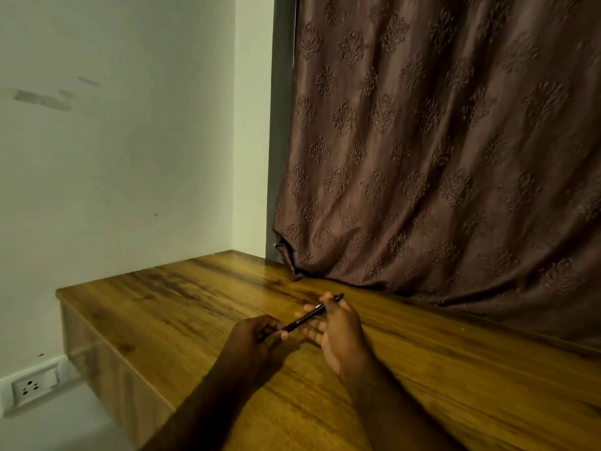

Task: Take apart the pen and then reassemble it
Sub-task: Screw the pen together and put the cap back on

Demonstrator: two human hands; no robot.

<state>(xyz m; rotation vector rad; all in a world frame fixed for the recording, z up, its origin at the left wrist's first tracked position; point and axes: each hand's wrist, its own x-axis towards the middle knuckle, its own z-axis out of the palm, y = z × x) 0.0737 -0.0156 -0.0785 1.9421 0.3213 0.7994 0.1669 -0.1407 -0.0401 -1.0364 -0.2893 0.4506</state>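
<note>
A wooden table (169, 307) meets a pale wall (113, 141) beside a brown patterned curtain (439, 157).

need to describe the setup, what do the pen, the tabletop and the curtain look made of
Pen: likely dark plastic, faint sheen.
Tabletop: wood or wood-look laminate, glossy, streaked grain with reflections.
Curtain: brown woven fabric, slight satin sheen, embossed floral motifs, soft folds.

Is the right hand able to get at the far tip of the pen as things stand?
Probably yes. The right hand already grips the pen mid-barrel, and the far tip pokes free past its fingers, with nothing around it. The left hand holds the near end.
</note>
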